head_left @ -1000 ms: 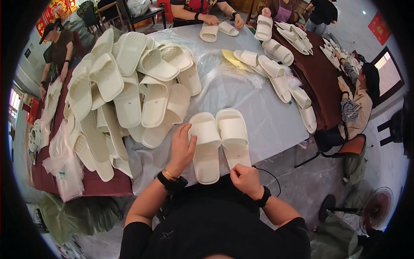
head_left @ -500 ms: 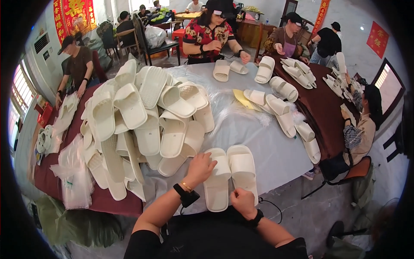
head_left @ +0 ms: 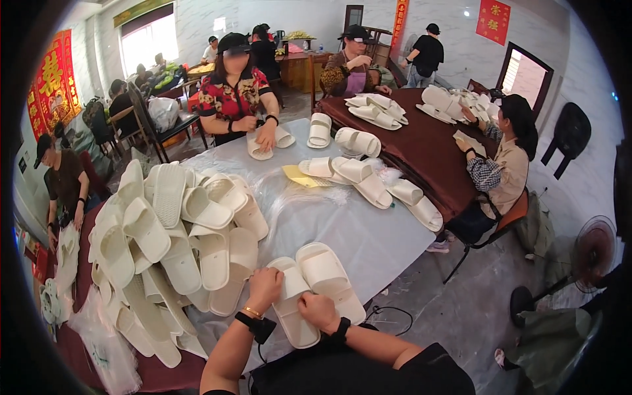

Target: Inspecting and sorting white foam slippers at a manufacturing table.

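Note:
A pair of cream slippers lies side by side before me, the left slipper (head_left: 295, 322) touching the right slipper (head_left: 329, 273). My left hand (head_left: 266, 287) is at the outer edge of the left slipper by its strap, fingers curled against it and partly hidden. Over the inner side of that same slipper, just below the strap, rests my right hand (head_left: 318, 311). Its fingers are closed; what they pinch, if anything, is hidden. A large heap of cream slippers (head_left: 172, 253) rises left of the pair.
Clear plastic bags (head_left: 105, 345) lie at the near left. Slipper pairs and a yellow sheet (head_left: 304, 176) lie farther right on the plastic-covered table (head_left: 368, 247). A co-worker (head_left: 236, 99) across it handles slippers; another person (head_left: 503, 148) sits right. A fan (head_left: 592, 253) stands right.
The view has swung right, shifting everything leftward. My right hand has moved up from beside the right slipper's heel to the left slipper's strap. The co-worker opposite now touches a slipper.

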Demonstrator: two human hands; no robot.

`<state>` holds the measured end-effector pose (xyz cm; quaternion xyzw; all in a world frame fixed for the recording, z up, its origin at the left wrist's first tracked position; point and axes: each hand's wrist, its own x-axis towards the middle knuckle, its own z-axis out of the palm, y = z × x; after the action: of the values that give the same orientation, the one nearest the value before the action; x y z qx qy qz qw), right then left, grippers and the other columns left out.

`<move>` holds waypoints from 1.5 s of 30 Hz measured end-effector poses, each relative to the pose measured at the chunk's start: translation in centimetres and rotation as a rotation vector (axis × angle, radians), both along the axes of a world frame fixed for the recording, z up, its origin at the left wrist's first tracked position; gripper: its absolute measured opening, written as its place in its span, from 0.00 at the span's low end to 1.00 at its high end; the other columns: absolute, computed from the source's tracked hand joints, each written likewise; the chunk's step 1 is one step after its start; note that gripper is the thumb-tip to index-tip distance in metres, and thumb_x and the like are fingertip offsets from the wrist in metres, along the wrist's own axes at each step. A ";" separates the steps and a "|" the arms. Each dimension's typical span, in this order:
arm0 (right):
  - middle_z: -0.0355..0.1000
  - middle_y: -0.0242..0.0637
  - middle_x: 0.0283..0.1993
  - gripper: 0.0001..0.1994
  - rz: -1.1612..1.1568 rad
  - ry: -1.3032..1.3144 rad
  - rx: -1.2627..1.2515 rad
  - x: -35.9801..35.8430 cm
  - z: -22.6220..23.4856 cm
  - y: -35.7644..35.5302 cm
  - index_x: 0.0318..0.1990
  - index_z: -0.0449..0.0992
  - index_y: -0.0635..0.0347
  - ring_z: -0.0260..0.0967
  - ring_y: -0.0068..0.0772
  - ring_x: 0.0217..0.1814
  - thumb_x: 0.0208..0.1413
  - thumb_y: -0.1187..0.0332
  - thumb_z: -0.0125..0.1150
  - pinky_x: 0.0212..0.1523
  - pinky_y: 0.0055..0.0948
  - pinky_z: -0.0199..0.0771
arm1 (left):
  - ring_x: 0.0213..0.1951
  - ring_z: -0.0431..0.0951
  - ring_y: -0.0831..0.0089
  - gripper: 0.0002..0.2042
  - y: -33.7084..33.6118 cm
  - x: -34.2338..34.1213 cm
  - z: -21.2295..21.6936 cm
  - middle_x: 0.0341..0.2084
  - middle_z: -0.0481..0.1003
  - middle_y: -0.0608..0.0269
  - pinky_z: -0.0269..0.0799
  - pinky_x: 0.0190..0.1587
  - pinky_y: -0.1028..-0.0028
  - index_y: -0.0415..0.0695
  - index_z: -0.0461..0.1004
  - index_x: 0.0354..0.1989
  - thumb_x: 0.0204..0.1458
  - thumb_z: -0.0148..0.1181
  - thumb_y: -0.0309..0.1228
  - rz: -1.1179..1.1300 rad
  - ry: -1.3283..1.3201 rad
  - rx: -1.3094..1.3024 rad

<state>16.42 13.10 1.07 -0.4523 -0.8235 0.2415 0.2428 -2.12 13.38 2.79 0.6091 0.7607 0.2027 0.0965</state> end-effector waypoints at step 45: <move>0.74 0.41 0.32 0.04 0.644 0.038 0.102 8.4 3.1 2.7 0.32 0.76 0.61 0.72 0.47 0.37 0.48 0.73 0.60 0.39 0.40 0.73 | 0.39 0.77 0.47 0.14 5.7 4.3 -0.8 0.34 0.78 0.46 0.71 0.43 0.60 0.38 0.77 0.37 0.58 0.49 0.36 -0.121 -0.554 0.215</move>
<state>24.86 15.84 4.18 -0.1515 -0.9306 0.2727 0.1915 2.21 19.05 1.97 0.5816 0.6418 0.4344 0.2474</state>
